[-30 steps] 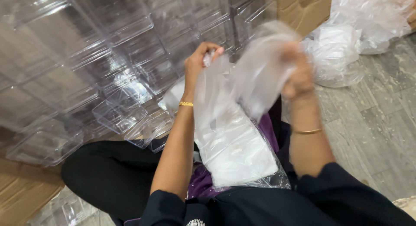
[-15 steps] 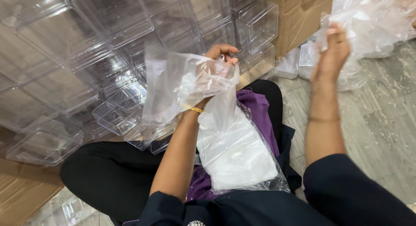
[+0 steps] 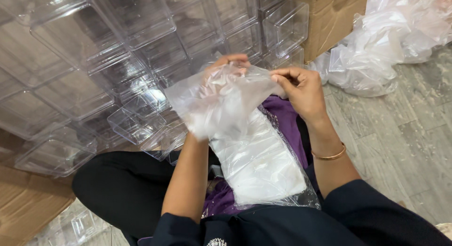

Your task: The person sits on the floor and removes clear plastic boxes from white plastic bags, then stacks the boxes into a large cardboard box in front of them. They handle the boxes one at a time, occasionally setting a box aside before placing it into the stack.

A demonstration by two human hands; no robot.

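Bright, even, soft light overall, seemingly from overhead; no hard shadows anywhere. Scattered white glints on the edges of the stacked clear plastic boxes (image 3: pixel 141 43), with mild glare across their flat faces. Hazy sheen on the thin plastic bag (image 3: pixel 214 97), slightly smeared by motion blur. Near washed-out whites in the heap of crumpled bags (image 3: pixel 395 34) at the upper right. Faint soft shade on the grey floor (image 3: pixel 400 133). Dark clothing at the bottom nearly without detail. Slight wide-angle stretch toward the corners.
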